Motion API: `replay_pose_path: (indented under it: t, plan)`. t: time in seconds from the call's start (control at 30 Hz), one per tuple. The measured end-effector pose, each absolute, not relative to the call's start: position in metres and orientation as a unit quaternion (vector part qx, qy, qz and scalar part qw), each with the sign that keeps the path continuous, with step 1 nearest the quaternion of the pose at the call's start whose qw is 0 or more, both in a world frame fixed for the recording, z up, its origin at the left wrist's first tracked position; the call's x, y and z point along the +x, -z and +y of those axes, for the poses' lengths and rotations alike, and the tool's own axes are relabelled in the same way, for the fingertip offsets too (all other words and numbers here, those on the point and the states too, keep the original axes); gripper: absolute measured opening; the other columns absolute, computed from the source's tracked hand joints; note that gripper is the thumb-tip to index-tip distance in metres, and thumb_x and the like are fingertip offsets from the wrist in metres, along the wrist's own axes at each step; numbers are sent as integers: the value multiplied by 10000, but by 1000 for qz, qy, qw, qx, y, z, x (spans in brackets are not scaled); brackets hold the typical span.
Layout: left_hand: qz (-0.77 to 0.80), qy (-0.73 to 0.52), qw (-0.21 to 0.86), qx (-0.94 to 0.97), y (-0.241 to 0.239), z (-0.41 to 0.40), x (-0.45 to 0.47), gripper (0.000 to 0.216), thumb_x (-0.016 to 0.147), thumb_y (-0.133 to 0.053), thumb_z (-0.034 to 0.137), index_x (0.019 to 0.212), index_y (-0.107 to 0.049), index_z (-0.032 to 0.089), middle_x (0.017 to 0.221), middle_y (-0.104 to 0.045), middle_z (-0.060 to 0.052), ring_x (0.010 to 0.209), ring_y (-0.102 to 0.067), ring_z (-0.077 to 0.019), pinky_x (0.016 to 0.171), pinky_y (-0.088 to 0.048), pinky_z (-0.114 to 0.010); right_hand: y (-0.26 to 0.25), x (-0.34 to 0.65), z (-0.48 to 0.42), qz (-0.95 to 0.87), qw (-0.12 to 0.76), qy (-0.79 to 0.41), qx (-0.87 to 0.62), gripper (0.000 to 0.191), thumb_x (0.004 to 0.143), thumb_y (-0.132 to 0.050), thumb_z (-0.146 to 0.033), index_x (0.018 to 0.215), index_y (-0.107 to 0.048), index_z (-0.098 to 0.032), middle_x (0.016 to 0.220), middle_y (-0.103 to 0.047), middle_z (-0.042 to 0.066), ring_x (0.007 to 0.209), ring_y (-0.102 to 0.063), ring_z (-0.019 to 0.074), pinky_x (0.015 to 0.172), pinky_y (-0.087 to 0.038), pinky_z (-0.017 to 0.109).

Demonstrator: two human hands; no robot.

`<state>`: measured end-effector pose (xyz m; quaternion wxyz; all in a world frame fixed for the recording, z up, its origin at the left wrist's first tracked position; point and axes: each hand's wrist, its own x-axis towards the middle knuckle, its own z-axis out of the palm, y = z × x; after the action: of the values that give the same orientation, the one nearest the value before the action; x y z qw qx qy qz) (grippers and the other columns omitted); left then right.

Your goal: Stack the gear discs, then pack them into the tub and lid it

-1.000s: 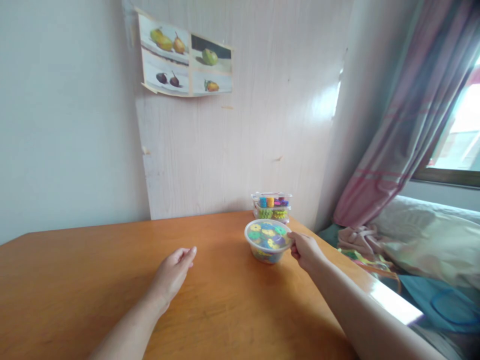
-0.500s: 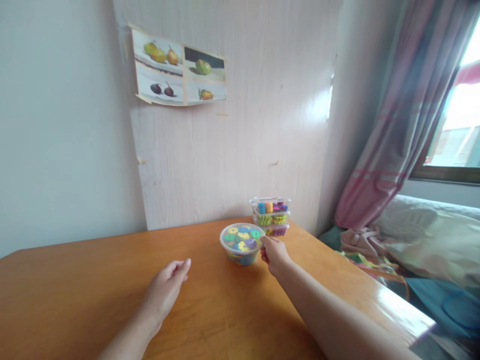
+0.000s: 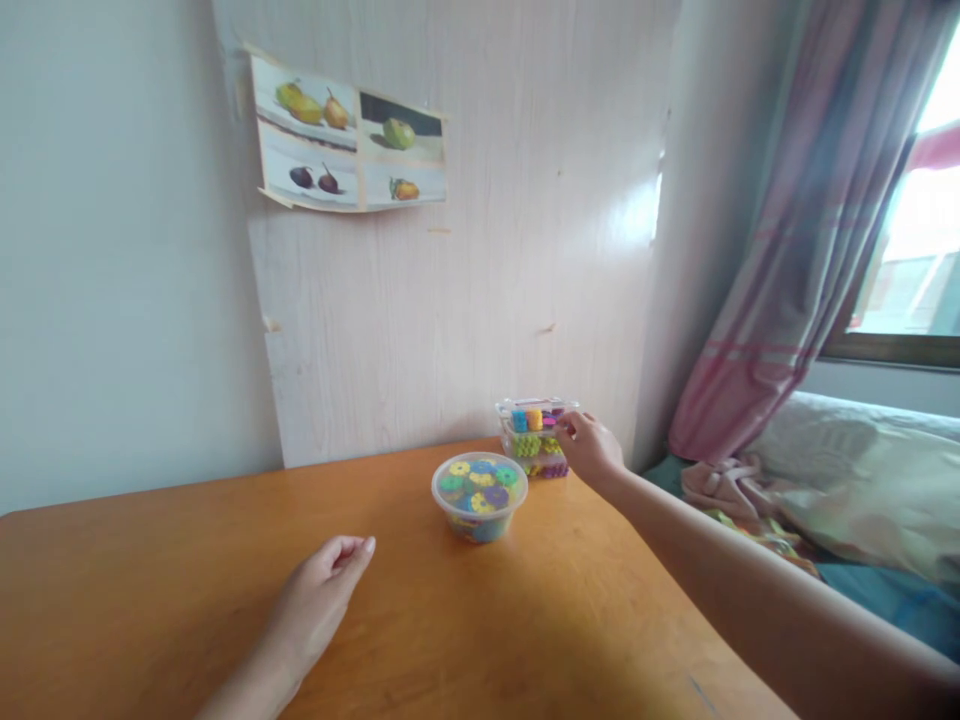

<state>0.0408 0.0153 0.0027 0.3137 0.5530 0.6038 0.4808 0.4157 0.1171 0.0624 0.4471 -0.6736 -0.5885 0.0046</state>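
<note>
A round clear plastic tub (image 3: 478,496) full of coloured toy discs stands on the orange wooden table (image 3: 187,580), with nothing touching it. Behind it, by the wall, is a stack of clear rectangular boxes (image 3: 529,439) holding coloured pieces. My right hand (image 3: 591,446) reaches to the right side of that stack, fingers curled against the top box. My left hand (image 3: 321,588) rests on the table to the left of the tub, fingers loosely curled and holding nothing.
A pale wood-grain panel (image 3: 465,260) with a fruit poster (image 3: 345,145) rises behind the table. To the right are a striped curtain (image 3: 810,220), a window, and a bed with bedding (image 3: 847,490) below the table's right edge.
My right hand slid the round tub leftward toward the table's middle, let go of it, and moved back to the stacked boxes. The left hand barely moved.
</note>
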Motion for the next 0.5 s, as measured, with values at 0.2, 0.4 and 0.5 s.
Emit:
replay_pose_path:
  t: [0.2, 0.4, 0.5]
  plan:
    - [611, -474, 296, 561, -10, 15, 43, 450, 598, -640, 670, 727, -659, 239, 826, -728, -60, 880, -661, -315, 836, -494, -377, -99, 424, 148, -668, 203, 197, -688, 377, 913, -468, -354, 1277, -554, -304, 1238, -534, 68, 968, -580, 207, 676, -380, 286]
    - [616, -456, 287, 574, -14, 14, 46, 459, 558, -628, 695, 674, -655, 251, 768, -712, -55, 840, -657, -322, 810, -498, -381, -100, 426, 173, -692, 153, 186, -680, 255, 882, -526, -312, 1093, -667, -288, 1129, -589, 61, 912, -604, 203, 668, -394, 285]
    - [617, -443, 280, 587, -11, 14, 46, 459, 564, -623, 701, 664, -646, 254, 751, -703, -50, 824, -653, -319, 785, -500, -381, -98, 426, 178, -692, 146, 187, -682, 279, 906, -485, -301, 1124, -657, -281, 1125, -596, 70, 890, -614, 200, 675, -403, 288]
